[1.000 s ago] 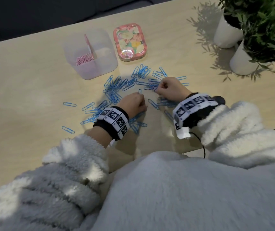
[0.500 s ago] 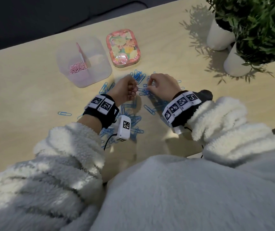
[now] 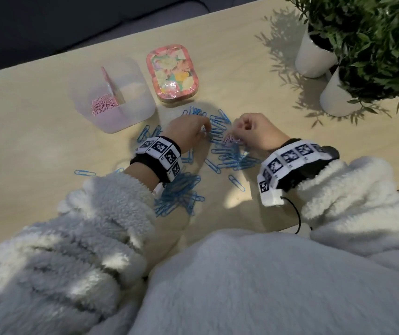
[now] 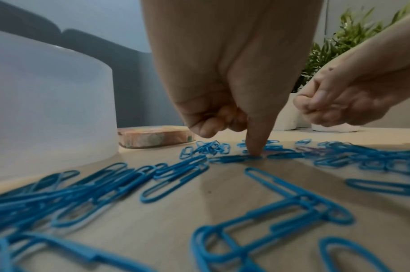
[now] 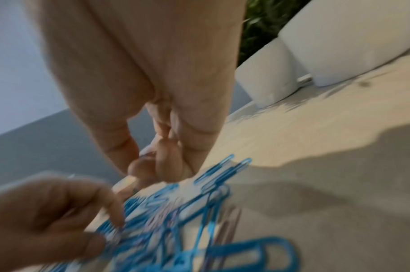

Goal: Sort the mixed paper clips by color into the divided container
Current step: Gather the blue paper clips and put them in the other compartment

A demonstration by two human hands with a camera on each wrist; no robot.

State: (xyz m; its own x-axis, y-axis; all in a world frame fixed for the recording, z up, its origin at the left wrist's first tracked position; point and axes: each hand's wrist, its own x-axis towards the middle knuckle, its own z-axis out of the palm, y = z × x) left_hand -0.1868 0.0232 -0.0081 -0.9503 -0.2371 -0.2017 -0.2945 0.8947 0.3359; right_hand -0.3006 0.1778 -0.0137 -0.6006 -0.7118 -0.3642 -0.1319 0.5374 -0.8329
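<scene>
Blue paper clips (image 3: 220, 131) lie scattered across the wooden table, with a dense heap (image 3: 179, 192) near my left wrist. A few pink clips (image 3: 230, 139) sit among them between my hands. My left hand (image 3: 202, 131) presses one straight fingertip (image 4: 254, 150) down on a blue clip (image 4: 234, 158), its other fingers curled. My right hand (image 3: 243, 128) hovers just right of it with curled fingers (image 5: 157, 163); no clip shows in them. The translucent divided container (image 3: 130, 114) stands at the back left, with pink clips (image 3: 103, 106) in its left compartment.
A floral tin (image 3: 172, 73) stands right of the container. Two white pots with green plants (image 3: 314, 59) occupy the far right corner. A single blue clip (image 3: 84, 172) lies off to the left. My fluffy sleeves cover the near table edge.
My left hand moved forward from the near clips to the pile beside my right hand and lowered a fingertip onto a clip. The right hand stayed over the same spot.
</scene>
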